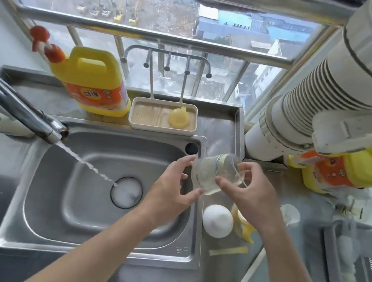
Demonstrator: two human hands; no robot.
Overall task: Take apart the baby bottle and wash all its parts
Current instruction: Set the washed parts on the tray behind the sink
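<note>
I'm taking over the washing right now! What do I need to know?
Both the left hand and the right hand grip the bottle, over the sink's right rim, clear of the tap's stream.
The nipple is in the tray behind the sink.
The cap and yellow ring lie on the counter.
Done: bottle taken apart.
Left: washing; which parts are already clean, I cannot tell.
</note>
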